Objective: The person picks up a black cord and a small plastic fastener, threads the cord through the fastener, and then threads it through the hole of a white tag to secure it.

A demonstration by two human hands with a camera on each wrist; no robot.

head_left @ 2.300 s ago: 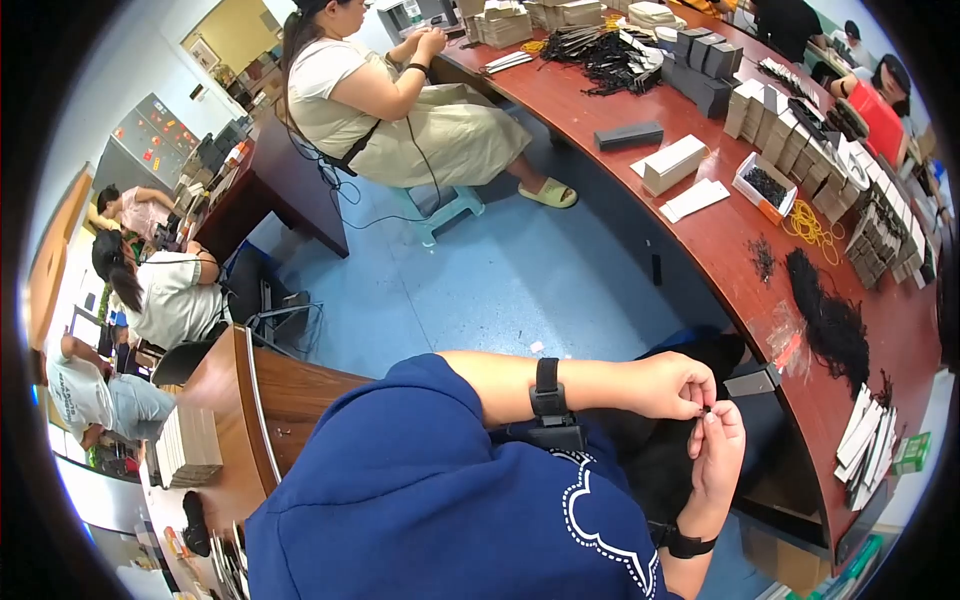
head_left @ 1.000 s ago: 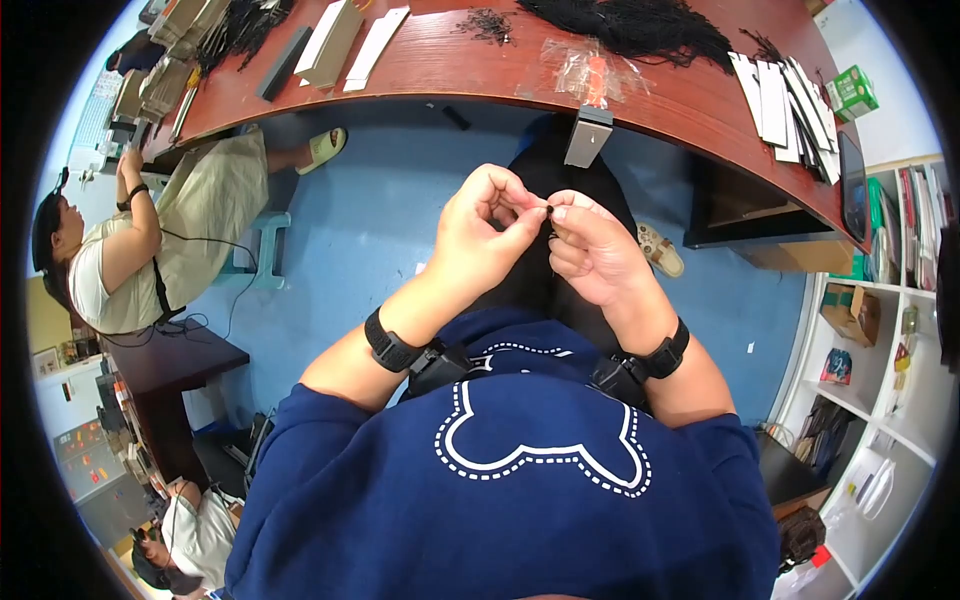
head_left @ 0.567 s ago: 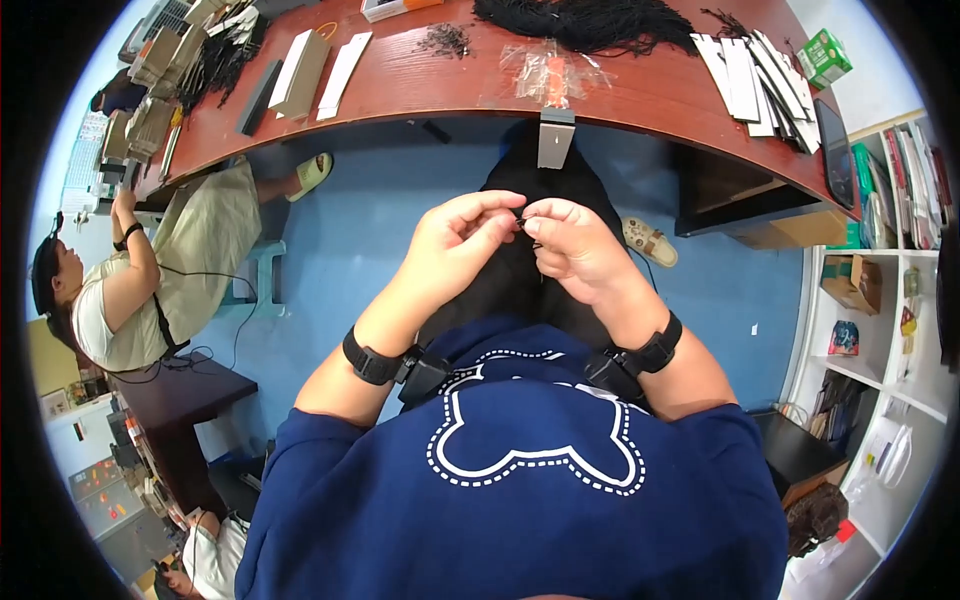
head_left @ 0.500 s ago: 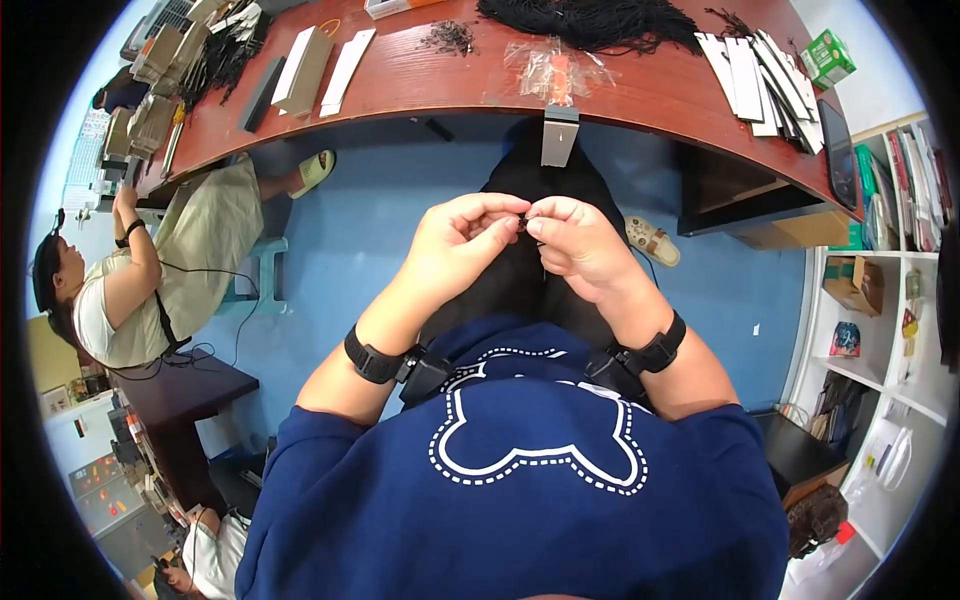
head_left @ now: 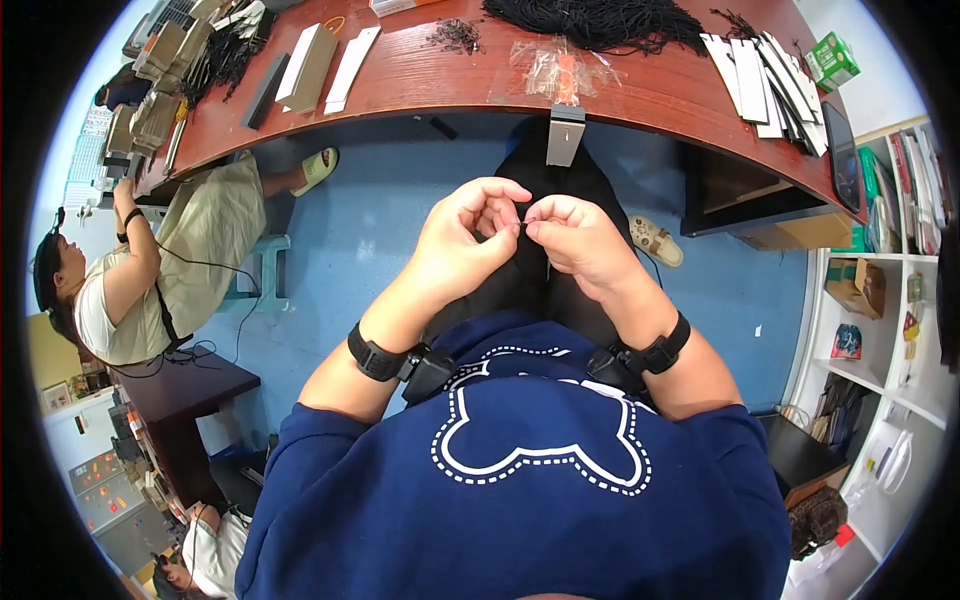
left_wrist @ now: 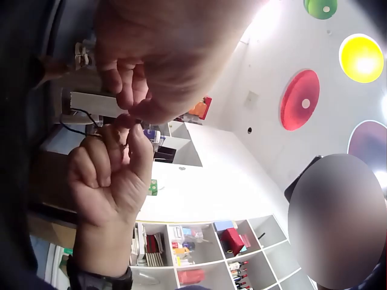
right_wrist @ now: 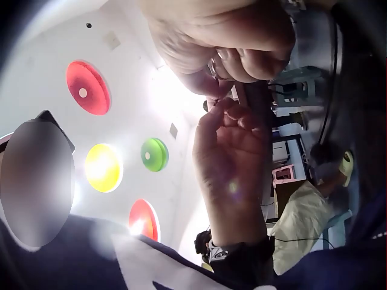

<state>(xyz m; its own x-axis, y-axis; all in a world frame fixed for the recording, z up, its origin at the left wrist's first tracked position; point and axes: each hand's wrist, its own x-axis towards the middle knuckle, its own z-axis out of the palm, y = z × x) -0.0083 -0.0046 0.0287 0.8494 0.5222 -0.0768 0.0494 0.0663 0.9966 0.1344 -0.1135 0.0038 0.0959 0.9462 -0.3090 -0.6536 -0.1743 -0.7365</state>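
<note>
Over the lap, both hands meet at the fingertips around a tiny dark, thin piece, mostly covered by them; its kind I cannot tell. My left hand holds it between the thumb and a curled finger, its index finger arched above. From the other side my right hand pinches with thumb and index finger. In the left wrist view, the right hand faces up beneath the left hand. The right wrist view has the right hand above the left hand.
The red-brown table bears small dark bits, a heap of black cords, white strips and a long pale box. A grey block juts from its edge. Another person sits at left; shelves stand right.
The head view has swung from the room at left to the lap and table front. Lately the left index finger has lifted off the small piece, while the right hand keeps its pinch.
</note>
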